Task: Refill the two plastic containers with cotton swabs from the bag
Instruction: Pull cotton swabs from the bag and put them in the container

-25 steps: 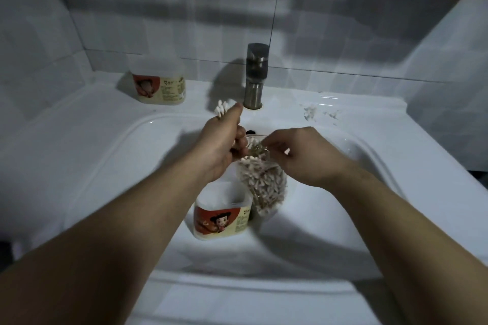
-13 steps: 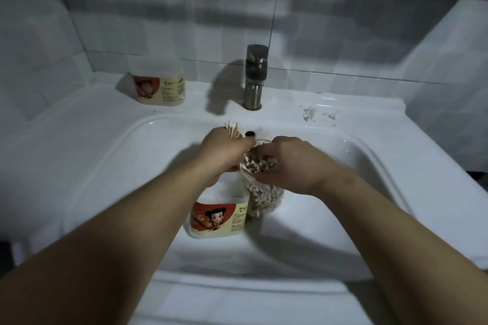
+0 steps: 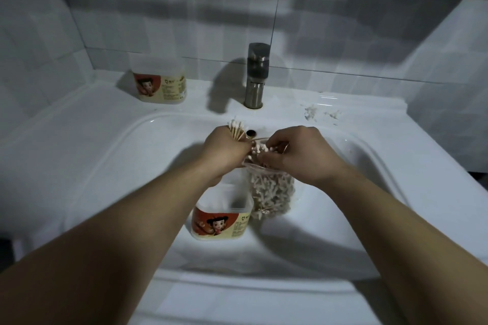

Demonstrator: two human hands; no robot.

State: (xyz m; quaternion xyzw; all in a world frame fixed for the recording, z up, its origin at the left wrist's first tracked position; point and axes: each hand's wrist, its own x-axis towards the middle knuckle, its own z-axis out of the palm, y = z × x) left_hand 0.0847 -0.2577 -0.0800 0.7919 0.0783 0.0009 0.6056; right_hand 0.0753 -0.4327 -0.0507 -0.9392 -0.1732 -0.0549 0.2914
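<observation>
So your left hand (image 3: 227, 149) is closed in a fist around a bundle of cotton swabs (image 3: 237, 130), and their white tips stick up out of the top of the fist. Your right hand (image 3: 293, 155) is just beside it, almost touching, with its fingers curled down over the open mouth of the bag (image 3: 272, 192) and gripping its rim. I can't tell if they're pinching any swabs too. The bag hangs right below both hands inside the sink (image 3: 105, 166), packed with swabs. The open container (image 3: 221, 219) stands in the basin touching the bag's left side, directly under your left wrist. The second container (image 3: 159, 83) sits on the back ledge of the sink, left of the faucet (image 3: 257, 74) and well apart from both hands.
</observation>
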